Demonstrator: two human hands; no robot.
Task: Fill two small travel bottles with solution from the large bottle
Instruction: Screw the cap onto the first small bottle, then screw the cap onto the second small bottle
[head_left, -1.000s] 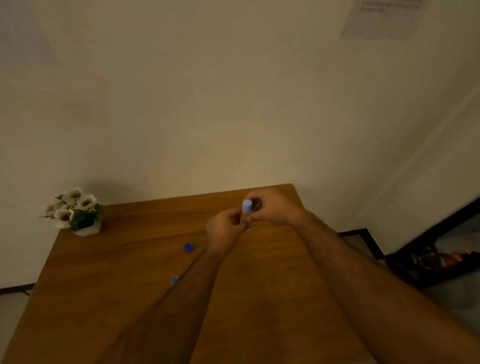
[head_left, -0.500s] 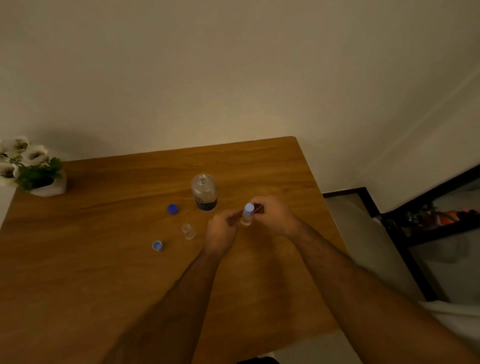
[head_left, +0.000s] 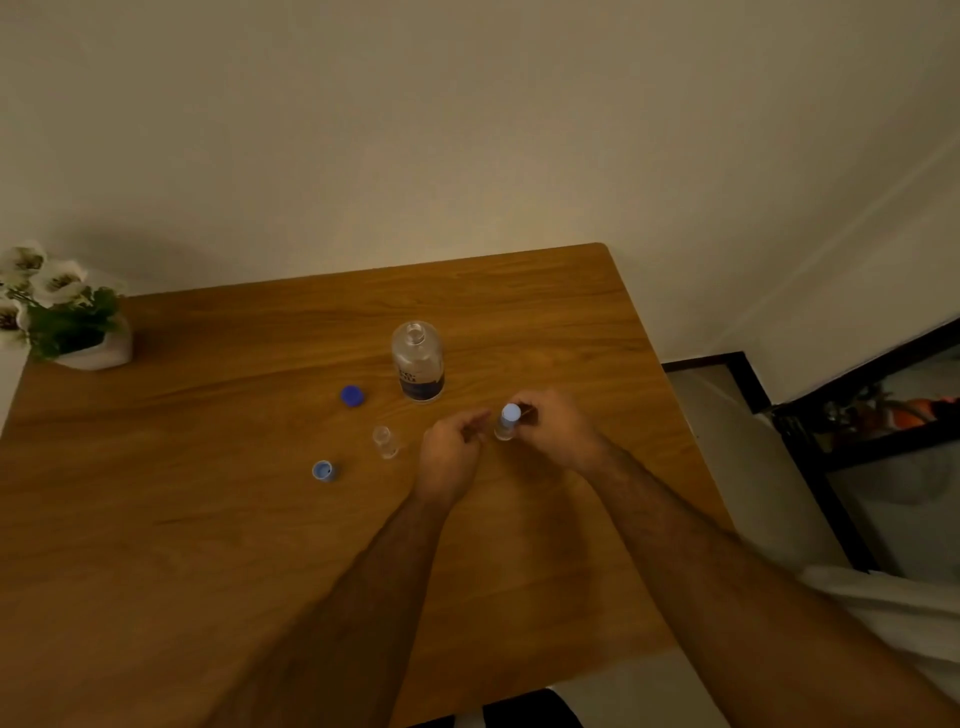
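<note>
A home room — wooden table (head_left: 208, 519) against a plain wall (head_left: 467, 130), potted flowers (head_left: 62, 312).

— What's the surface (head_left: 208, 519) made of?

— Wood, or a wood-look finish: warm brown with long grain lines, smooth, with a soft satin sheen.

— And the large bottle (head_left: 418, 364)?

— Clear and glossy, glass or plastic, I cannot tell which, with a dark label low on its side. The two small bottles, one open (head_left: 385, 441) and one capped (head_left: 506, 425), look like clear plastic.

— The caps?

— Smooth plastic: a dark blue cap (head_left: 352, 396) and a paler blue cap (head_left: 323, 471). The flower pot (head_left: 98, 354) is white and matt, and the wall (head_left: 467, 130) is plain matt paint.
</note>
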